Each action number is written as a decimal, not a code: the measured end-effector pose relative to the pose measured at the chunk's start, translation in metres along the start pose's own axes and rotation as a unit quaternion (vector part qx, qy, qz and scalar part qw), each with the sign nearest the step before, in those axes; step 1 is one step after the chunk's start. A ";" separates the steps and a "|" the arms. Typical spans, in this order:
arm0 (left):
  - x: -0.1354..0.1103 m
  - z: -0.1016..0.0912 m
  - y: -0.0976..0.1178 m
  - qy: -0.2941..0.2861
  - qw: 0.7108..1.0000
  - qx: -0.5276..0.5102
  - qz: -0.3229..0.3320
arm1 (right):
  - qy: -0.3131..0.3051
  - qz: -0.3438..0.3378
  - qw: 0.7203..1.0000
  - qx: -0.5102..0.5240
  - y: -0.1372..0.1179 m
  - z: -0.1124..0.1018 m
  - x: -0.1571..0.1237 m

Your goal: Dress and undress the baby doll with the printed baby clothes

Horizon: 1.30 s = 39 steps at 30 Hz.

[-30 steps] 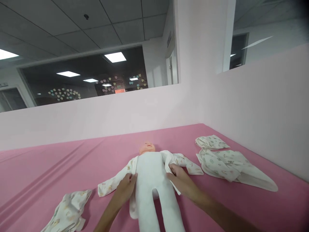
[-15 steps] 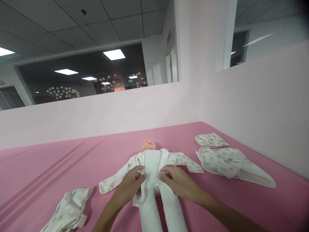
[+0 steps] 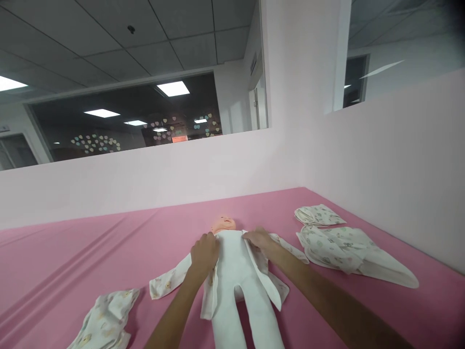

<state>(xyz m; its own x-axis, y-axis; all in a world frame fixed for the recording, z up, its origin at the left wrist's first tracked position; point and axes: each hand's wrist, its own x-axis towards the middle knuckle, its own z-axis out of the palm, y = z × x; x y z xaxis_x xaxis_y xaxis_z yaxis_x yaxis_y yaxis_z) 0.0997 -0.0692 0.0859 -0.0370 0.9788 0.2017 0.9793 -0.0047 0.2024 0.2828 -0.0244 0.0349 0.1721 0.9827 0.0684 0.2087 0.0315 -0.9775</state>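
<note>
A baby doll (image 3: 236, 271) with a white cloth body and a peach head lies on its back on the pink sheet (image 3: 72, 261). It wears a patterned white jacket (image 3: 170, 281) that hangs open at the front. My left hand (image 3: 205, 252) grips the jacket's left front edge near the doll's shoulder. On the other shoulder my right hand (image 3: 259, 239) pinches the right front edge by the collar. Both hands are closed on the fabric.
A crumpled patterned garment (image 3: 103, 322) lies at the near left. A folded patterned piece (image 3: 317, 214) and a larger spread one (image 3: 348, 249) lie at the right, close to the pale pink wall (image 3: 392, 165). Another low wall runs behind the doll.
Both hands have moved up from the doll's waist to its shoulders, still holding the jacket's front edges. The lower jacket flaps have fallen open beside the hips.
</note>
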 end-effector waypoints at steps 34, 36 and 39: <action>0.026 0.019 -0.011 0.074 0.986 -0.141 0.054 | 0.018 -0.168 0.977 -0.129 -0.040 0.037 -0.017; 0.025 0.019 -0.007 0.093 0.984 -0.133 0.078 | 0.014 -0.166 0.980 -0.105 -0.041 0.037 -0.016; 0.024 0.020 0.000 0.109 0.980 -0.124 0.114 | 0.014 -0.160 0.984 -0.072 -0.040 0.039 -0.013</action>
<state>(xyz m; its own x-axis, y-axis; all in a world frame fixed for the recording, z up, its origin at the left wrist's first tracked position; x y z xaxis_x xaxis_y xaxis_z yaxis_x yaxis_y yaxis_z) 0.1031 -0.0413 0.0714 0.1088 0.8794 0.4635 0.8897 -0.2941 0.3492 0.2346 -0.0314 0.0658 0.1006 0.9213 0.3757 0.3913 0.3105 -0.8663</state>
